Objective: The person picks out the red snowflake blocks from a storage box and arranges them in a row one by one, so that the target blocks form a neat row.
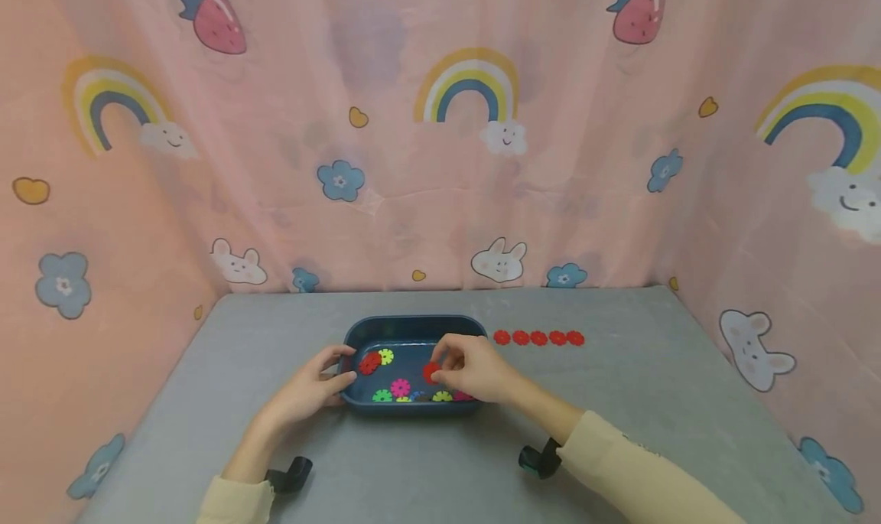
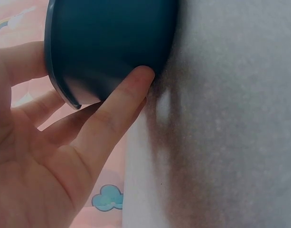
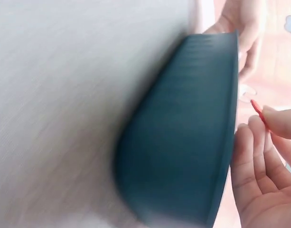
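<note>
A dark blue rectangular plastic basin [image 1: 413, 409] stands on the grey tabletop, with several flower-shaped plastic discs inside. My left hand [image 1: 311, 386] grips the basin's left end; in the left wrist view its fingers [image 2: 117, 111] lie against the outer wall and reach round the rim. Over the basin's right part, my right hand [image 1: 478, 367] pinches a red notched disc [image 1: 430, 372] between thumb and fingertips. The right wrist view shows this red disc [image 3: 257, 110] edge-on, just beyond the rim. Among the discs inside are red [image 1: 370, 363], green [image 1: 381, 395] and pink [image 1: 400, 387] ones.
To the right of the basin, several red discs [image 1: 539, 338] lie in a straight row on the grey table [image 1: 619, 401]. A pink patterned curtain [image 1: 385, 226] encloses the back and sides. Black devices [image 1: 540, 460] are strapped at both wrists.
</note>
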The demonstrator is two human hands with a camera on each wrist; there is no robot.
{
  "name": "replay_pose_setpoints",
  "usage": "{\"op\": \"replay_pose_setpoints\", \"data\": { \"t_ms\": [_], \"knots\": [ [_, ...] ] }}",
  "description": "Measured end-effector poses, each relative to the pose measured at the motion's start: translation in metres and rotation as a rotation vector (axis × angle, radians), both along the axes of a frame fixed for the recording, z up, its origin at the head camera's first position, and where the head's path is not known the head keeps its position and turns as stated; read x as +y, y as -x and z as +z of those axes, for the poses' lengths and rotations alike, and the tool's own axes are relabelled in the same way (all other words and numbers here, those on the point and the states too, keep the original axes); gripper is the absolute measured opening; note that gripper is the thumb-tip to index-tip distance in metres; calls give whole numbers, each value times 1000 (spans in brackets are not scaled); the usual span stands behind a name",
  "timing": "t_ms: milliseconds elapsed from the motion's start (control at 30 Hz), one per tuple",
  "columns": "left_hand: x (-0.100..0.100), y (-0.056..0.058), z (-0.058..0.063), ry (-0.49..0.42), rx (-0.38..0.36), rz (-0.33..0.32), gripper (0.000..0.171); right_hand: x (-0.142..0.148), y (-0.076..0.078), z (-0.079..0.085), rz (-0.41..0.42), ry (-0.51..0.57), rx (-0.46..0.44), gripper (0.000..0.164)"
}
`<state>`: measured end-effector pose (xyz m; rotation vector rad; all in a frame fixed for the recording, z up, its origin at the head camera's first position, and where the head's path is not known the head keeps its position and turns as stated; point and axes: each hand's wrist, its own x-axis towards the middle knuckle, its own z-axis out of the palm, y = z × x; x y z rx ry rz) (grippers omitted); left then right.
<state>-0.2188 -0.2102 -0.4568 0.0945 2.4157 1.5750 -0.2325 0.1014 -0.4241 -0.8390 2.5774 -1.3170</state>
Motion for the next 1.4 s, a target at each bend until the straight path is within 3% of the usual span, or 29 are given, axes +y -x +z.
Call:
{"op": "replay_pose_setpoints", "data": {
  "t_ms": [267, 733, 1100, 1400],
  "knots": [
    [0, -1, 1, 13, 5, 3, 48, 39, -2, -6, -57, 41, 23, 18],
    [-5, 0, -2, 15, 9, -3, 48, 104, 2, 2, -279, 75, -41, 21],
    [-2, 1, 0, 8, 10, -8, 48, 160, 13, -13, -396, 162, -115, 37],
    [-2, 1, 0, 9, 7, -9, 47, 193, 24, -23, -499, 181, -97, 38]
  ]
}}
